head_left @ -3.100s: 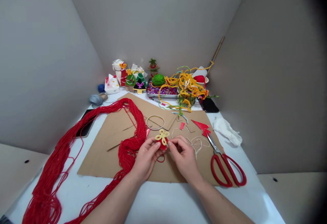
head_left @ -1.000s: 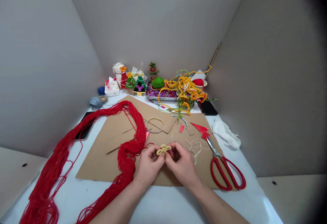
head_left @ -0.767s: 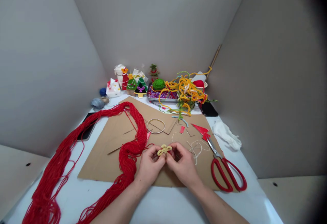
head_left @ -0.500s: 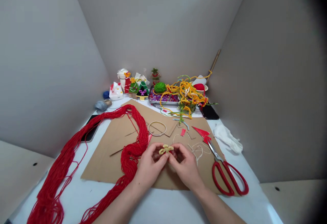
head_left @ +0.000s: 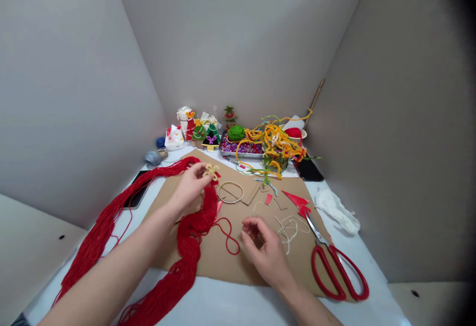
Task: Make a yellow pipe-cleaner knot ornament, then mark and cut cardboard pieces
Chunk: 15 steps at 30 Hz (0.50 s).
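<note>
Since the small pale yellow cord knot [head_left: 211,170] is pinched in a narrow grip by the fingertips of the left hand [head_left: 190,186], it is held just above the far end of the red thread hank [head_left: 191,239], with a bit of red material showing right beside it; whether that bit is attached cannot be told. The knot is judged to be very light and soft, and its outer loops could be pulled out of shape if squeezed, so hold is best taken at the centre, where the cords cross. The right hand [head_left: 262,252] is kept empty, well apart from the left, with its fingers half open and loosely curled over the cardboard sheet [head_left: 230,261]. The loose cream string [head_left: 288,231] lies just beyond its fingertips, and a stray red thread loop [head_left: 227,236] is left of it. Directly beneath the left grip, the soft hank could catch on the knot's loops. Open room is offered by the bare cardboard between the 2 hands, nearer than the thin ring [head_left: 230,192]. The red-handled scissors [head_left: 317,231] are placed to the right of the right hand, and the sheet's near edge runs just below that wrist.
</note>
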Motion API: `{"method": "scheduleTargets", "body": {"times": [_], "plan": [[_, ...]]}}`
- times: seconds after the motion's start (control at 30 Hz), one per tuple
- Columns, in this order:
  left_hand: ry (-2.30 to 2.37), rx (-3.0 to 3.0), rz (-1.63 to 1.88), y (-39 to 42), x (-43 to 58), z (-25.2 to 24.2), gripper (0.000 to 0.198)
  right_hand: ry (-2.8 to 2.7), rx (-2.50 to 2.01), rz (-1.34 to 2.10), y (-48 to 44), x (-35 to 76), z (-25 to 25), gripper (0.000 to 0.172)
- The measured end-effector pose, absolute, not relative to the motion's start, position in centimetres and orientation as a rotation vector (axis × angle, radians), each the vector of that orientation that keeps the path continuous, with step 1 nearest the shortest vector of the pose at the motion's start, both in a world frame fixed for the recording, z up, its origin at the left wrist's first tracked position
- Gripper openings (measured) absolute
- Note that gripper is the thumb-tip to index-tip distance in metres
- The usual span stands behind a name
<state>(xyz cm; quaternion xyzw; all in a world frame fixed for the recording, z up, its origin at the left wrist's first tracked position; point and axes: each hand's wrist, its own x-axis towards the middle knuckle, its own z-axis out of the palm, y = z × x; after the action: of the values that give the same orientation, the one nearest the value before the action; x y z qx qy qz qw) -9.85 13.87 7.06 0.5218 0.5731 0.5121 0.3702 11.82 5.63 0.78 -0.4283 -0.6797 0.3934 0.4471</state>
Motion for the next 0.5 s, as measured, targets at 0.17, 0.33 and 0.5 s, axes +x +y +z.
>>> {"method": "scheduleTargets", "body": {"times": [0.17,0.33,0.5], "plan": [[1.601,1.365,1.305,21.0,-13.7,5.3,0.017,-1.808,-1.067,0.923,5.7,11.7,0.3,0.006],[1.773,1.369,1.25,26.6,-17.4,4.1,0.019,-1.91,-1.05,0.863,6.1,11.6,-0.1,0.008],[1.871,1.372,1.246,31.3,-21.4,4.6,0.033,-1.968,-1.035,0.853,6.2,11.7,-0.5,0.009]]}}
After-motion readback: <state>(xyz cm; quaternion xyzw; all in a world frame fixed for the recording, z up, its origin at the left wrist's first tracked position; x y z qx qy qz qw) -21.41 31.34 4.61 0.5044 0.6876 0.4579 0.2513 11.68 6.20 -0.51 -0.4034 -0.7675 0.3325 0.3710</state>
